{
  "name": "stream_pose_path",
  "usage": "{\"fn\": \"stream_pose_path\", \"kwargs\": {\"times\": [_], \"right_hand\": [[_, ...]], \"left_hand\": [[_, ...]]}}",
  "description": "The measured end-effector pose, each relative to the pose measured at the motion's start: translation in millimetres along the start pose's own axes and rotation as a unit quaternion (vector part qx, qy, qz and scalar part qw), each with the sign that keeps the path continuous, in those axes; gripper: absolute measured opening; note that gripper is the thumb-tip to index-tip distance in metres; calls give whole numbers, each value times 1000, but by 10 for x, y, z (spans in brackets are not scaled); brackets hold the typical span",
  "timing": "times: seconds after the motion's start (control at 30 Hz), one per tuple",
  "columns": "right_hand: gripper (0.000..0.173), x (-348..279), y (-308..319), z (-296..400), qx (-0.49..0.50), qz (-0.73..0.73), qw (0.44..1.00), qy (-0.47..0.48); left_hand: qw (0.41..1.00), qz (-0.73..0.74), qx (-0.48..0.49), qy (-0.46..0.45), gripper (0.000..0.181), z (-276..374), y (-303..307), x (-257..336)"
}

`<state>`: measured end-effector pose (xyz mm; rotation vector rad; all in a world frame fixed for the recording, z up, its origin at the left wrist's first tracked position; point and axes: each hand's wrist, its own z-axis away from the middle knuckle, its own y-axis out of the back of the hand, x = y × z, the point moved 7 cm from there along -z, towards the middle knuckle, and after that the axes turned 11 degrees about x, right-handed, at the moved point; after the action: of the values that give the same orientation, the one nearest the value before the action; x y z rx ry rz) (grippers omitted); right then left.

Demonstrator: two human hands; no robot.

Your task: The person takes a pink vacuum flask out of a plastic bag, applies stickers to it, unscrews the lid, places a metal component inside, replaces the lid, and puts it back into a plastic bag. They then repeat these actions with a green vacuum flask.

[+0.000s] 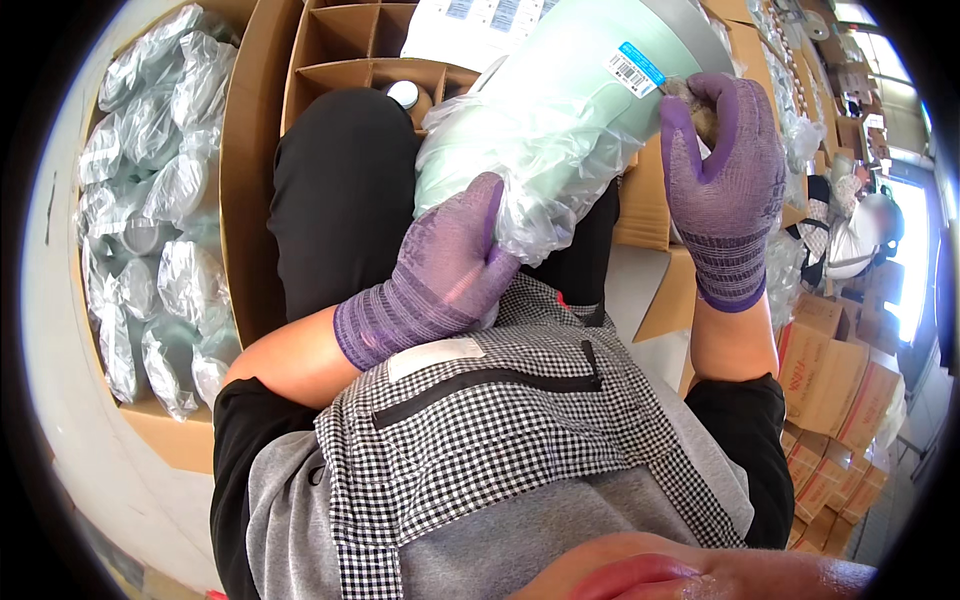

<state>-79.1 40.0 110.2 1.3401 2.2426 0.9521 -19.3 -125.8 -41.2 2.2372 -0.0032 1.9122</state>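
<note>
A pale green tapered plastic vessel with a grey end lies tilted across my lap. Its lower part is in a clear plastic bag, bunched near my body. A blue-and-white barcode sticker is on its side. My left hand, in a purple knit glove, grips the bagged lower end, thumb on top. My right hand, gloved the same way, curls around a brownish-grey wad, apparently a rag, against the vessel beside the sticker. The vessel's underside is hidden.
At left stands a cardboard box of several plastic-wrapped vessels. Beyond my knees is a divided carton with a white-capped bottle and a label sheet. Cartons are stacked at right; a person is farther back.
</note>
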Motion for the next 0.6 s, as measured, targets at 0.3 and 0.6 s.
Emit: {"fn": "stream_pose_path", "kwargs": {"times": [0.3, 0.6], "right_hand": [[39, 81, -58, -126, -77, 44, 986, -139], [21, 95, -56, -94, -9, -418, 837, -354]], "left_hand": [[999, -42, 19, -5, 40, 58, -59, -2], [998, -67, 10, 2, 39, 53, -14, -10]]}}
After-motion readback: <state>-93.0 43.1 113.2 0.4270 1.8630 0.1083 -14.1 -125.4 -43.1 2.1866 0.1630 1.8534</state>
